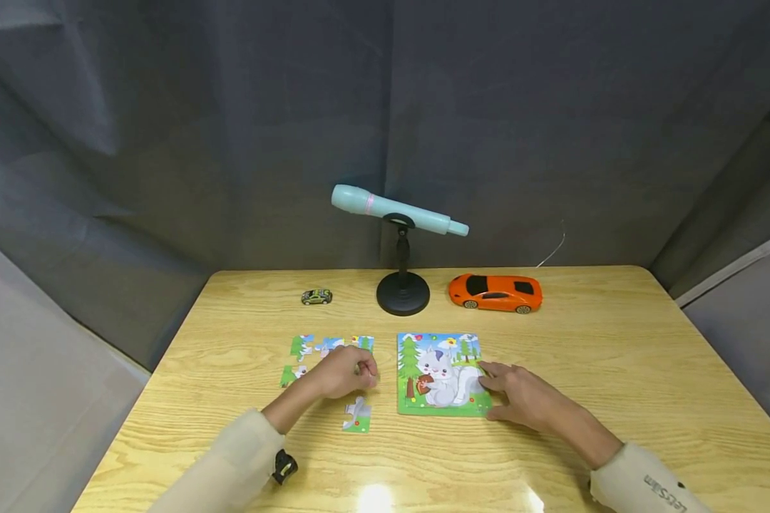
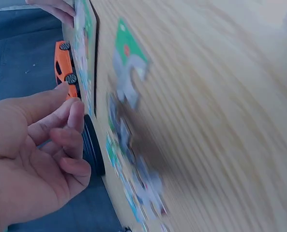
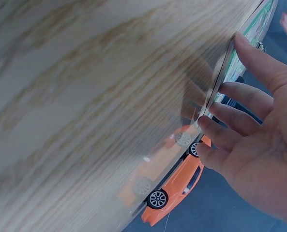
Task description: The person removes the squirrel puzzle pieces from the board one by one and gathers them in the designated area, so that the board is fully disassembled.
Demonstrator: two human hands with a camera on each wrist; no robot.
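Observation:
A square squirrel jigsaw puzzle (image 1: 445,385) lies in its tray in front of me. My right hand (image 1: 520,395) rests at its right edge, thumb and fingertips touching the rim with fingers extended. To the left, my left hand (image 1: 346,372) hovers over several loose jigsaw pieces (image 1: 300,347), partly hiding them. Its fingers are loosely curled, and nothing shows between thumb and fingers in the left wrist view. One jigsaw piece with grey and green print (image 1: 359,420) lies nearer to me, just below that hand.
A light-blue toy microphone (image 1: 417,216) sits on a black stand (image 1: 403,293) at the back of the wooden table (image 1: 616,342). An orange toy car (image 1: 497,293) is to its right, and a small patterned toy car (image 1: 317,296) to its left. Dark cloth hangs behind.

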